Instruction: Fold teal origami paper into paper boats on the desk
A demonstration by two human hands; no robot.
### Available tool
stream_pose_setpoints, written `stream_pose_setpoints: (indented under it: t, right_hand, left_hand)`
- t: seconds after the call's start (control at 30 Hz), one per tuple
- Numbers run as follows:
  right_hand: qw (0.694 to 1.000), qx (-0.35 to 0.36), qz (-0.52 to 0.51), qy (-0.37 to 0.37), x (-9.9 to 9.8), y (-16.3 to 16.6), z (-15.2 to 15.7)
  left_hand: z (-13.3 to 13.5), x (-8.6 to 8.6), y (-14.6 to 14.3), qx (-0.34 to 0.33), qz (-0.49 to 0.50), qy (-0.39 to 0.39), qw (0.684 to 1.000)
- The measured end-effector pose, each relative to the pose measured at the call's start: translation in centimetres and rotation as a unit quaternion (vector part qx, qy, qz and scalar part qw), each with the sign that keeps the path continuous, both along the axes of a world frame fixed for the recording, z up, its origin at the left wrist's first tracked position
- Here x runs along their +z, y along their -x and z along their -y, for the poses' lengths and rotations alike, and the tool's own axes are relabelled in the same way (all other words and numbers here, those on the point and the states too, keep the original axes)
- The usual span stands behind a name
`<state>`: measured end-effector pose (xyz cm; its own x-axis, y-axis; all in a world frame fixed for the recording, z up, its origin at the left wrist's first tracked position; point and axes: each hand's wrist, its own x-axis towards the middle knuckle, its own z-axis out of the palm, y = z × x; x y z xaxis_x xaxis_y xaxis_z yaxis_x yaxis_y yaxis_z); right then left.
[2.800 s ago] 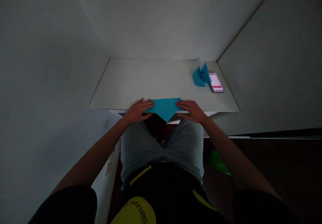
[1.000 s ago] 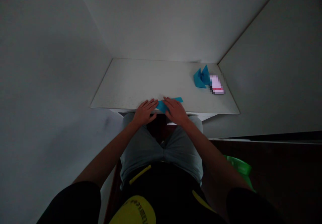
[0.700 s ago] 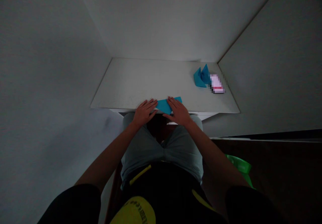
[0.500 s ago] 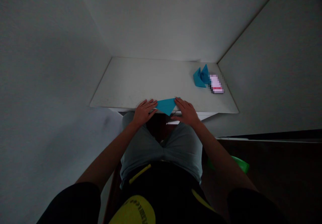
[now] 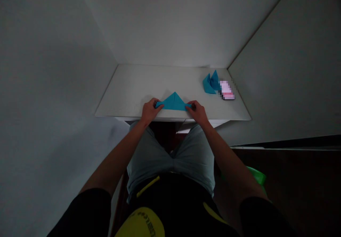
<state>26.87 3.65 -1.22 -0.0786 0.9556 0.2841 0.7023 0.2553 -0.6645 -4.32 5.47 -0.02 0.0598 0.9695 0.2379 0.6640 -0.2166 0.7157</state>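
A blue paper triangle [image 5: 173,102] lies near the front edge of the white table [image 5: 133,88], its point aimed away from me. My left hand [image 5: 149,110] pinches the paper's left corner. The right corner is pinched by my right hand [image 5: 196,111]. Both hands have their fingers closed on the paper.
A finished blue folded paper shape [image 5: 210,82] sits at the table's back right, beside a small pink and white blurred object [image 5: 226,90]. Grey walls close in the table on the left, back and right. A green object [image 5: 256,176] lies on the dark floor at my right.
The paper triangle pointed toward me and hung over the table edge under flat hands. Now it points away, lies farther onto the table, and both hands pinch its corners.
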Motion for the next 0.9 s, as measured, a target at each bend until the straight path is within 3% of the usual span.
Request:
stream_pose_setpoints:
  t: [0.23,0.43,0.6,0.9]
  right_hand:
    - [0.992,0.032,0.1,-0.072,-0.4,0.1,0.6]
    - [0.977,0.109,0.166,-0.082,0.1,-0.6,3.4]
    - [0.981,0.125,0.13,-0.076,0.3,-1.1,4.6]
    - [0.986,0.125,0.076,-0.074,0.6,-1.2,4.0]
  left_hand:
    - [1.0,-0.3,0.4,-0.08,-0.109,-0.096,0.986]
    - [3.6,-0.7,1.7,-0.124,-0.143,-0.103,0.977]
    - [5.0,-0.8,2.2,-0.149,-0.145,-0.088,0.974]
    - [3.2,1.1,2.7,-0.199,-0.113,-0.026,0.973]
